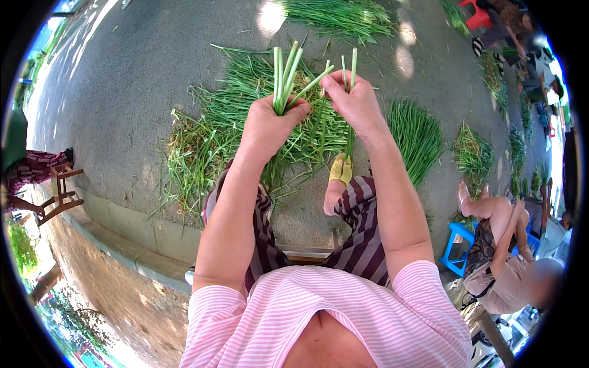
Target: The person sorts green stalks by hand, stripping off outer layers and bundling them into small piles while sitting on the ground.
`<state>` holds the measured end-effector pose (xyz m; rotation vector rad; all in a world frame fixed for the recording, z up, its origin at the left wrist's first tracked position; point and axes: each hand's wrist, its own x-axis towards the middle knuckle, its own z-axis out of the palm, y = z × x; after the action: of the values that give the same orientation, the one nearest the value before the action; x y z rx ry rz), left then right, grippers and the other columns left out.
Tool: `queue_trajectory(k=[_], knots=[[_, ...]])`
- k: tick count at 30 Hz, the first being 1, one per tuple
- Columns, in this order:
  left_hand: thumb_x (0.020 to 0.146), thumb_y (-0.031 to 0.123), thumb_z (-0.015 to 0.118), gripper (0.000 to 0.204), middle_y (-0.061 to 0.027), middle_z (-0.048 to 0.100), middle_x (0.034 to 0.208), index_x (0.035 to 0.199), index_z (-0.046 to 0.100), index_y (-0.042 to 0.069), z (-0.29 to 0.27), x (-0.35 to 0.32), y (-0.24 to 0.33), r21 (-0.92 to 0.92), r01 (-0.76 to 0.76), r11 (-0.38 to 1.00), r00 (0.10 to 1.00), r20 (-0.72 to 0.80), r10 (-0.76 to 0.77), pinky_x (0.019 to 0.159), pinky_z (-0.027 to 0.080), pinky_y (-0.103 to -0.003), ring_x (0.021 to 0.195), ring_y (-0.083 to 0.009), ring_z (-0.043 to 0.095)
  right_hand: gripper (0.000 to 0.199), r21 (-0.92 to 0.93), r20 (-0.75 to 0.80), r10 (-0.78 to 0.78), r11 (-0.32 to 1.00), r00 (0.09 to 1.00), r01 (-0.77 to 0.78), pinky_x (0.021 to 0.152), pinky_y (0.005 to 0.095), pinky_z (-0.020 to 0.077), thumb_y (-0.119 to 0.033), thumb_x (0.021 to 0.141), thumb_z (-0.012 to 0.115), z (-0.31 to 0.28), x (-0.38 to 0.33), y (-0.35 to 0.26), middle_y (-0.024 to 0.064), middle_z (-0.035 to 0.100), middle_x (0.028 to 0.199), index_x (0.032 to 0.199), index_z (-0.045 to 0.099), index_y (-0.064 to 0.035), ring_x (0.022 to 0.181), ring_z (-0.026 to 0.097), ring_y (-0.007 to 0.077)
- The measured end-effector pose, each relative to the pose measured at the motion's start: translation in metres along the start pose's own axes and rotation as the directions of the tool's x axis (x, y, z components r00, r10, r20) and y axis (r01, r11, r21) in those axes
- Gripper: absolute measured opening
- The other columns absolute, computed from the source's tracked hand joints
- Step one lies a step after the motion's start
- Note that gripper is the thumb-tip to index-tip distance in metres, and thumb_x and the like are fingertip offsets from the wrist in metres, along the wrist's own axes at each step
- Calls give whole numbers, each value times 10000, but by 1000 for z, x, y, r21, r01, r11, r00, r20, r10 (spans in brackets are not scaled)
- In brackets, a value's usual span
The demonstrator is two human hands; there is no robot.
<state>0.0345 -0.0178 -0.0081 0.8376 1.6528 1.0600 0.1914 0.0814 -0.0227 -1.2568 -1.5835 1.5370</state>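
My left hand (274, 126) is closed around a small bunch of thick, pale green stalks (286, 76), their cut-looking ends pointing up and away from me. My right hand (356, 101) is closed too, fingertips pinching near the tip of a stalk that slants across from the left bunch. A few more thin stalks (354, 64) stick up out of the right hand, with long green leaves hanging below it. Under both hands lies a loose heap of long green stalks and leaves (230, 113), with yellowish trimmings (196, 141) mixed in at its left.
A neat pile of green stalks (415, 141) lies to the right; another pile (337, 15) is farther ahead. My yellow shoe (341, 168) is beside the heap. At right a person sits by a blue stool (457, 248). A wooden stool (61, 187) stands left, near a curb (123, 245).
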Motion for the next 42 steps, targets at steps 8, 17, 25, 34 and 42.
queue_trajectory(k=[8,17,25,34,42], knots=[[857,168,726,173,-7,647,735,930,696,13,5,0,0,196,-170,966,962,-180,206,614,473,-264,674,-66,562,254,6,149,94,995,984,-96,508,221,377,-280,929,650,0,-3,-8,-31,589,706,910,651,-26,574,476,38],[840,178,736,190,-75,644,756,931,695,17,7,-1,-1,301,-233,924,928,-216,305,636,475,-321,680,-163,592,205,160,316,174,959,933,-233,440,202,306,-255,941,644,6,-9,-14,-47,547,680,913,636,-53,522,418,20],[836,176,746,190,-96,673,763,922,695,15,6,-1,-5,375,-294,879,878,-257,404,649,488,-318,689,-146,617,190,184,328,170,953,929,-239,433,202,297,-238,947,639,9,-9,-11,-51,532,678,917,626,-50,515,406,19],[847,185,738,194,-45,683,766,913,700,7,1,0,4,115,-92,989,978,-176,111,588,465,-276,612,-114,571,237,202,159,156,961,975,-187,449,189,326,-295,919,668,2,-3,-9,-57,511,635,886,640,-61,507,420,24],[843,182,746,201,-46,683,793,965,676,39,-12,-8,15,-183,207,961,954,257,-156,507,376,-205,518,-42,450,225,344,-12,112,933,994,-101,456,180,298,-281,923,667,-44,12,-11,-30,558,755,899,650,-58,561,433,25]])
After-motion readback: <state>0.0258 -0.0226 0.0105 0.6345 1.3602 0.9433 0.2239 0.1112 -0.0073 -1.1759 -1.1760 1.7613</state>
